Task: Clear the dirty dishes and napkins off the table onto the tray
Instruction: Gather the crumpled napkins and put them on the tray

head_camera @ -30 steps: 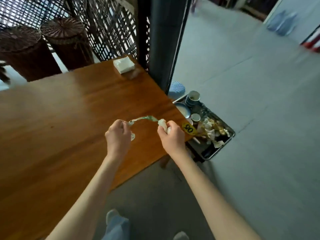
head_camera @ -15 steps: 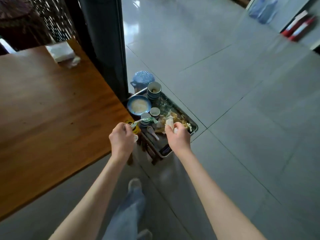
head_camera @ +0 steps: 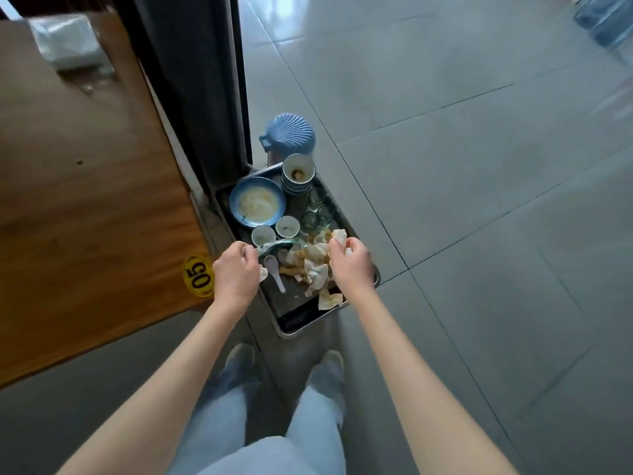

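Note:
A metal tray (head_camera: 301, 320) stands low beside the wooden table (head_camera: 85, 207). It holds a dirty blue plate (head_camera: 257, 201), stacked bowls (head_camera: 298, 173), two small cups (head_camera: 275, 230), glasses (head_camera: 317, 212), a white spoon (head_camera: 275, 270) and a heap of crumpled napkins (head_camera: 313, 264). My left hand (head_camera: 235, 272) hovers over the tray's left side, gripping a greenish wrapper (head_camera: 277, 245) and a bit of white napkin. My right hand (head_camera: 349, 258) holds a crumpled white napkin (head_camera: 337, 236) above the napkin heap.
A blue shell-shaped jug (head_camera: 287, 133) stands on the floor behind the tray. A dark pillar (head_camera: 195, 80) rises by the table's corner. A white napkin packet (head_camera: 68, 41) lies at the table's far edge, and a yellow number sticker (head_camera: 198, 275) marks its near corner. Grey tiled floor spreads to the right.
Both hands carried the wrapper and napkin from over the table's edge to above the tray. The view swung right and down, so the tray now sits between my hands.

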Motion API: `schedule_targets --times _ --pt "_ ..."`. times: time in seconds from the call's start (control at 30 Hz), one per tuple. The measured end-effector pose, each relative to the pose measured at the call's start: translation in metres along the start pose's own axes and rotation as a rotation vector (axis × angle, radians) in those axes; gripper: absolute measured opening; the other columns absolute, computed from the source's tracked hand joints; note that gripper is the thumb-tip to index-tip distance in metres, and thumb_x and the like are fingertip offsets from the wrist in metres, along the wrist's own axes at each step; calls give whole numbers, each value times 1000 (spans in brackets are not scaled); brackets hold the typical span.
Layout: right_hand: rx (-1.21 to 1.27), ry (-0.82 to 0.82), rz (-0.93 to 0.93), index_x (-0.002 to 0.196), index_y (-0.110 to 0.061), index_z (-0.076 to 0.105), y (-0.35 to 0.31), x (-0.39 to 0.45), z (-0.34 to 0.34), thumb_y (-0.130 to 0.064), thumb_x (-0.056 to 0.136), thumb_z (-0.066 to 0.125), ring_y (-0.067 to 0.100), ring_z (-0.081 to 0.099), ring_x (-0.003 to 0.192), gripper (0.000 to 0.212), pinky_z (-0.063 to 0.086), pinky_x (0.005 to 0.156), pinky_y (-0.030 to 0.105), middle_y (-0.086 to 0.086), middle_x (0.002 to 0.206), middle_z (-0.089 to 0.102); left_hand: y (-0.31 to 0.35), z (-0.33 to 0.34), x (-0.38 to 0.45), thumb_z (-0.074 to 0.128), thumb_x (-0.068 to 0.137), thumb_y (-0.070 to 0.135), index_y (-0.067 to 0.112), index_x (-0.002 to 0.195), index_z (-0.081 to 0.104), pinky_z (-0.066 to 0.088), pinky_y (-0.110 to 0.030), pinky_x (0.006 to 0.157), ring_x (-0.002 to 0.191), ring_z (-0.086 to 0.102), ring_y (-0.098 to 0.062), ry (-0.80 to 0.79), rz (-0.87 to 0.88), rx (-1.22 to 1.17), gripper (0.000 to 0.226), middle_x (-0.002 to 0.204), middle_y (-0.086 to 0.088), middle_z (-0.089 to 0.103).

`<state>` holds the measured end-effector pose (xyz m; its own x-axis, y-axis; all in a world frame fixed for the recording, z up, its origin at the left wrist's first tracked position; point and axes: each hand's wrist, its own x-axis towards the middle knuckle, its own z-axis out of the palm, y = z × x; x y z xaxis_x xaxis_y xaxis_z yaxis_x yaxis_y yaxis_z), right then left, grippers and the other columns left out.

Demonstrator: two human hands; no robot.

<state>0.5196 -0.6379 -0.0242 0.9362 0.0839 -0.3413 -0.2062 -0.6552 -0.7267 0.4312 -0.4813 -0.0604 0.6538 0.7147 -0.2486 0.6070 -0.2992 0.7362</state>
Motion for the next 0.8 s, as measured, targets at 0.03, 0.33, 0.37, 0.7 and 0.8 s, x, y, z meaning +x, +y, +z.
schedule_targets --times 0.03,0.33,0.37,0.7,0.8 --pt "-21 -24 7 67 -24 44 5 12 -3 -33 92 48 1 44 57 27 32 39 9 -11 64 49 0 12 0 41 96 18 3 80 59 35 -33 66 74 49 -25 1 -27 10 28 75 -8 58" --pt "-75 -254 44 82 -18 53 90 119 3 -38 92 47 19 55 79 24 43 66 32 -2 80 58 -16 126 9 41 97 25 13 70 50 25 -32 59 66 46 -20 138 -249 -59 30 64 2 51" --pt "-72 -271 47 78 -19 51 101 127 6 -38 91 47 19 54 76 24 44 66 33 -2 77 57 -21 139 9 42 97 26 13 71 49 25 -33 58 66 46 -20 139 -264 -67 30 64 3 51" --pt "-66 -357 40 80 -22 51 171 182 45 -36 91 49 14 56 76 18 47 73 35 -5 78 57 -66 223 23 44 97 28 18 88 52 31 -29 63 78 50 -18 97 -320 -97 16 82 1 58" --pt "-69 -382 36 86 -22 52 179 187 49 -37 92 50 14 57 82 17 48 76 34 -6 83 59 -74 231 23 46 96 28 21 92 53 33 -25 64 83 52 -15 63 -321 -100 12 92 0 60"
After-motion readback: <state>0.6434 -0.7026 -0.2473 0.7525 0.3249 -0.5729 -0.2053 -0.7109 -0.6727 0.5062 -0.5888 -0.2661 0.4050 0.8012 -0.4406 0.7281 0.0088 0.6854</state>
